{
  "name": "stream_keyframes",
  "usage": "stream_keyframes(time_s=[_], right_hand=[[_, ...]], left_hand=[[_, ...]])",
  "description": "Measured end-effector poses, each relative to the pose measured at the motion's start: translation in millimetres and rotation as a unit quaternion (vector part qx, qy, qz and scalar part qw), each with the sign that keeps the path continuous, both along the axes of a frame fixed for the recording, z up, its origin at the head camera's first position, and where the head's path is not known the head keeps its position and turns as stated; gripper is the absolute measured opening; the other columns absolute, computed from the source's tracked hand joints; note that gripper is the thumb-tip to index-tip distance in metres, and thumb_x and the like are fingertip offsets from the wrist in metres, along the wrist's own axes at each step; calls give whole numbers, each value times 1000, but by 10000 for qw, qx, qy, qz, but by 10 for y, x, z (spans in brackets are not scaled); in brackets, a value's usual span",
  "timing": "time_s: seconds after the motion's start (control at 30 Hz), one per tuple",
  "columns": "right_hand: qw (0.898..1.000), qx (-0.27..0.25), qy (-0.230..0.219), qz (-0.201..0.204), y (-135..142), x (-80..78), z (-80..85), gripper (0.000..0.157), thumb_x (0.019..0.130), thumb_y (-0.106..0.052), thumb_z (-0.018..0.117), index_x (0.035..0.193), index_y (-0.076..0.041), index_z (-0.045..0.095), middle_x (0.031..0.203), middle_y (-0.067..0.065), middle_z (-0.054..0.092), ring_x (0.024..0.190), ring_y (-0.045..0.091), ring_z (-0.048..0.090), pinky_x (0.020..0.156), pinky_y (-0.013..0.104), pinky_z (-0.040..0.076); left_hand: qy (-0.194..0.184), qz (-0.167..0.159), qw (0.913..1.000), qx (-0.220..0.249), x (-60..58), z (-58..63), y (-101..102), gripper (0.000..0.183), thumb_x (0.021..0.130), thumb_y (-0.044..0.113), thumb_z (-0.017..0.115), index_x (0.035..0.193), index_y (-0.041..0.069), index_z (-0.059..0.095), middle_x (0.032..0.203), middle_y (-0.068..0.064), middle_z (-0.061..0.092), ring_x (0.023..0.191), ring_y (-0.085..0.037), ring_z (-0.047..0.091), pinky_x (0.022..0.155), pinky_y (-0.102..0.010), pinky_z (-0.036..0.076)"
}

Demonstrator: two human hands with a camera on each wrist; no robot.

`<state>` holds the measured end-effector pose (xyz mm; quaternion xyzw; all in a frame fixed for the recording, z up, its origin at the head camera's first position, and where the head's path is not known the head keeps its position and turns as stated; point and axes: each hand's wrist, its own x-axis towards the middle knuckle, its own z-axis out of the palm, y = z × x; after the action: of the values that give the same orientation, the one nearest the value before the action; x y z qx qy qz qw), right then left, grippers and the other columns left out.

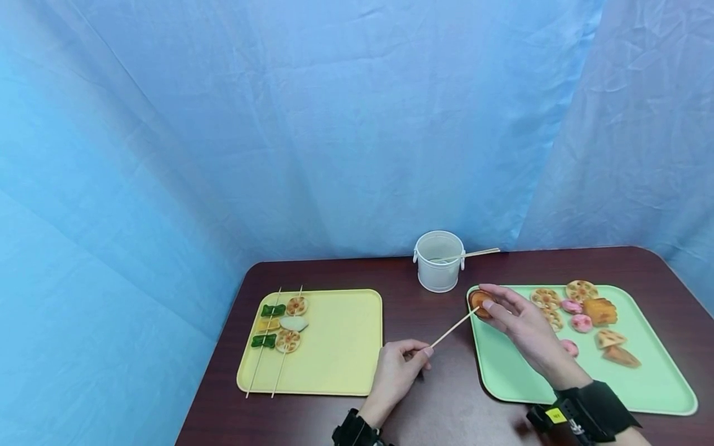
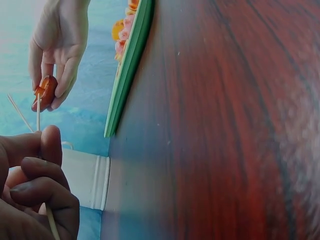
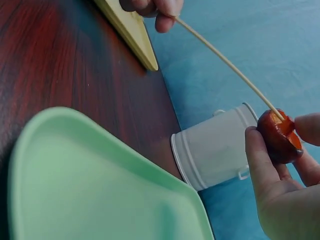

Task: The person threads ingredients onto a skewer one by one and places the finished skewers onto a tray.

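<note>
My left hand (image 1: 397, 371) pinches a thin bamboo skewer (image 1: 454, 327) between thumb and fingers, its stick slanting up to the right. The right hand (image 1: 521, 325) holds a round, glossy reddish-brown food piece (image 3: 276, 140) with an orange opening, above the left rim of the green tray (image 1: 502, 387). In the right wrist view the skewer's tip meets that orange opening. How deep it goes is hidden. On the yellow tray (image 1: 340, 365) lie two loaded skewers, one with green pieces (image 1: 273, 311) and a yellow one, the other with round browned slices (image 1: 287, 341) and a pale piece.
A white bucket (image 1: 439, 272) with a few skewers (image 1: 482, 253) leaning in it stands at the back, between the trays. Lotus-like slices (image 1: 581, 290), pink rounds (image 1: 581, 323), a golden piece (image 1: 600, 311) and brown wedges (image 1: 621, 356) lie on the green tray. Blue cloth (image 1: 357, 124) hangs behind.
</note>
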<state>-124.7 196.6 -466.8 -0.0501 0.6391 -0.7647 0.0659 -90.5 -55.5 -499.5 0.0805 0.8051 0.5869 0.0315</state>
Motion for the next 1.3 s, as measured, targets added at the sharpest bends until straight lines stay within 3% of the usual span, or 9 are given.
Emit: stream_keyframes(time_s=[0.17, 0.2, 0.33, 0.43, 0.57, 0.77, 0.9, 1.03, 1.3], right_hand=[[9988, 480, -105, 5, -70, 9, -12, 50, 98, -22, 56, 139, 4, 44, 120, 5, 62, 105, 13, 63, 88, 38, 49], [9981, 593, -154, 43, -100, 14, -14, 53, 97, -24, 56, 139, 5, 43, 122, 7, 61, 106, 13, 63, 89, 39, 49], [9961, 846, -212, 129, -206, 32, -32, 57, 97, -29, 56, 138, 9, 42, 126, 14, 59, 107, 14, 63, 89, 41, 48], [9968, 775, -198, 58, -226, 23, -47, 54, 97, -28, 57, 136, 8, 45, 125, 12, 59, 107, 14, 63, 89, 40, 48], [9977, 656, -150, 64, -208, 12, -65, 54, 97, -25, 56, 135, 11, 44, 123, 8, 61, 108, 14, 63, 89, 40, 48], [9967, 795, -118, 146, -297, 3, -63, 51, 96, -26, 59, 135, 5, 48, 123, 13, 61, 106, 15, 63, 87, 37, 51], [9949, 857, -187, 491, -448, 1, -50, 51, 96, -27, 59, 137, 2, 49, 127, 19, 58, 107, 15, 62, 86, 35, 51], [9951, 898, -176, 385, -491, 29, -8, 50, 96, -26, 58, 136, 1, 49, 125, 20, 58, 105, 15, 62, 85, 32, 52], [9928, 1180, -125, 134, -449, 52, 4, 50, 95, -31, 60, 135, -3, 52, 126, 17, 57, 106, 15, 62, 87, 38, 51]], left_hand=[[-219, 79, 9994, 248, 6, 71, 78, 11, 86, 19, 71, 82, 9, 72, 60, -3, 66, 47, -22, 56, 41, -12, 32], [-244, 77, 9992, 299, 18, 136, 97, 11, 86, 18, 70, 82, 7, 71, 61, -5, 66, 45, -18, 54, 41, -12, 31], [-341, -3, 9979, 546, 25, 179, 170, 10, 87, 13, 67, 88, 3, 71, 66, -6, 67, 48, -9, 52, 42, -12, 33], [-358, -149, 9966, 731, 9, 90, 189, 12, 87, 9, 64, 94, 2, 71, 71, -5, 68, 54, -10, 55, 45, -13, 38], [-273, -334, 9964, 727, 2, 73, 176, 16, 89, 8, 62, 101, 3, 71, 76, -9, 69, 56, -14, 56, 47, -14, 40], [-295, -179, 9979, 548, -52, 75, 207, 16, 92, 17, 63, 99, 9, 74, 67, -1, 66, 52, -19, 55, 43, -14, 37], [-790, -48, 9896, 1197, -84, 124, 320, 17, 92, 15, 61, 92, -1, 68, 64, 1, 62, 49, -12, 48, 42, -16, 35], [-1084, 43, 9805, 1636, -99, 160, 411, 21, 92, 17, 61, 91, -4, 65, 63, 2, 58, 46, -7, 40, 41, -17, 32], [-866, 118, 9898, 1123, -31, 111, 388, 19, 93, 18, 59, 91, 3, 71, 63, -1, 57, 51, -3, 42, 46, -15, 30]])
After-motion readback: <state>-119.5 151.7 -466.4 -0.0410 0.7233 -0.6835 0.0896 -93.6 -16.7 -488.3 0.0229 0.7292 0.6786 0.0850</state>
